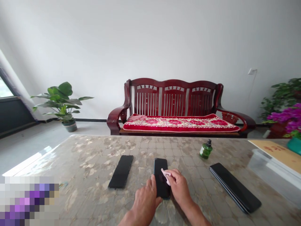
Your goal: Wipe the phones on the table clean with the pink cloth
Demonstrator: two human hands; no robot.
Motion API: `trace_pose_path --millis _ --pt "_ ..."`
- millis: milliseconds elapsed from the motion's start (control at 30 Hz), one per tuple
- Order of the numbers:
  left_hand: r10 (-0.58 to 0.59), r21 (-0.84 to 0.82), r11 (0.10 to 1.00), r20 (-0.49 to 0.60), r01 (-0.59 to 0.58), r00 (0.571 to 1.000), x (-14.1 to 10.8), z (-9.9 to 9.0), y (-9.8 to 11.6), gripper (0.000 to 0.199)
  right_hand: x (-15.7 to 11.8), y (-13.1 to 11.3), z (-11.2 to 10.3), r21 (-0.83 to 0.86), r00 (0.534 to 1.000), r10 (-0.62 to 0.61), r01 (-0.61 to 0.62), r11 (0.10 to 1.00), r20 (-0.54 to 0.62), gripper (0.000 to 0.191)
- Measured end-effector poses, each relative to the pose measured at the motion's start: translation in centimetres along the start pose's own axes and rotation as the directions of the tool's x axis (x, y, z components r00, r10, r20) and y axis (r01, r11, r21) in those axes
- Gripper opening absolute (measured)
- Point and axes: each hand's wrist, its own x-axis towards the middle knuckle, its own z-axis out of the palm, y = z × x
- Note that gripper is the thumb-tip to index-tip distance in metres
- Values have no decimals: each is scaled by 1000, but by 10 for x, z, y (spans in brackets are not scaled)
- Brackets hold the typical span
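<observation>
A black phone (pixel 161 188) lies face up on the patterned tabletop (pixel 89 201), between my hands. My left hand (pixel 146 198) rests at its left side, with fingers along the left edge and the thumb by the lower end; the phone is held in place there. In my right hand (pixel 180 185) a small pale pink cloth (pixel 167 177) is pinched, touching the screen's right part. Another black phone (pixel 121 172) lies farther left. On the right is a stack of dark phones (pixel 235 187). A green pump bottle (pixel 206 149) stands behind that stack.
At the table's right edge are a clear plastic box (pixel 270 169) with a tan item (pixel 279 153) on top, and purple flowers (pixel 285 117). Beyond the table stand a red wooden bench (pixel 174 102) and a potted plant (pixel 64 100).
</observation>
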Motion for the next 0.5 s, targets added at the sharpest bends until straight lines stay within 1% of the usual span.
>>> trace_pose_path --millis 133,233,300,367,433,500 --pt "7 18 1000 3 -7 1000 -2 -3 2 61 -1 2 1 -23 1000 -21 21 1000 17 29" --pt "11 8 1000 18 -11 1000 -2 -4 1 61 0 3 0 -31 999 -37 38 999 28 31" --pt "21 -6 1000 10 -21 1000 -2 -2 -2 62 1 3 -3 -41 998 -58 59 997 25 31" --pt "56 -17 998 -44 -57 997 -2 5 -7 65 3 0 -7 -82 993 -117 118 990 10 29" --pt "120 -17 992 -135 -123 984 -2 15 -13 68 4 -5 -9 -174 980 -201 199 964 8 27" --pt "203 -11 978 -216 -210 955 -1 29 -20 63 2 -12 -9 -297 962 -264 274 915 72 27"
